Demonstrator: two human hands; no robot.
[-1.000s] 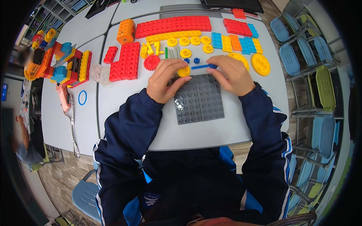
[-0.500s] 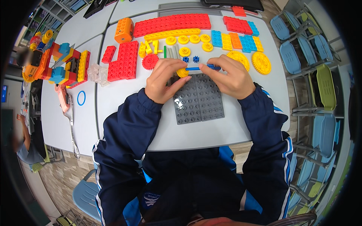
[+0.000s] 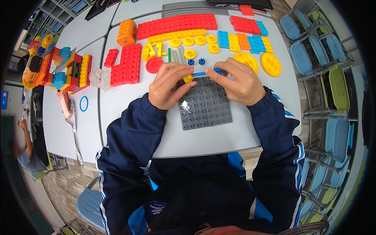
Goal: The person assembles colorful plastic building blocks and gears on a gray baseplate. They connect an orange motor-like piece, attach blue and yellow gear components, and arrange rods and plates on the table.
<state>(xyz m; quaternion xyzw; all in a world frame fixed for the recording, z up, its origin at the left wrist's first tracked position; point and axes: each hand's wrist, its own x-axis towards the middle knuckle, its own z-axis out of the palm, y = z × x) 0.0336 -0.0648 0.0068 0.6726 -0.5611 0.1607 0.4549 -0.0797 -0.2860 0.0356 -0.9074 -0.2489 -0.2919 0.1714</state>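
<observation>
Above the far edge of two dark grey studded plates (image 3: 205, 105), my left hand (image 3: 167, 87) pinches a small yellow wheel (image 3: 188, 78) between thumb and fingers. A blue axle rod (image 3: 199, 74) lies across from my right hand (image 3: 243, 84), whose thumb and fingers are closed on it. The rod's left end meets the wheel; whether it sits inside the hub is hard to see. Just beyond the rod lie two small blue gears (image 3: 201, 61). More yellow wheels (image 3: 190, 54) rest farther back, beside grey rods (image 3: 180, 55) partly covered by my left hand.
Red blocks (image 3: 127, 64), a red gear (image 3: 154, 65) and an orange block (image 3: 127, 33) lie left. Long red beams (image 3: 176, 26) and a yellow beam (image 3: 177, 35) line the back. Large yellow gears (image 3: 270, 64) are at right. A built model (image 3: 58, 74) stands far left.
The yellow wheel has tilted a little in my left fingers, showing more of its side. The rod stays against it, and both hands keep nearly the same place.
</observation>
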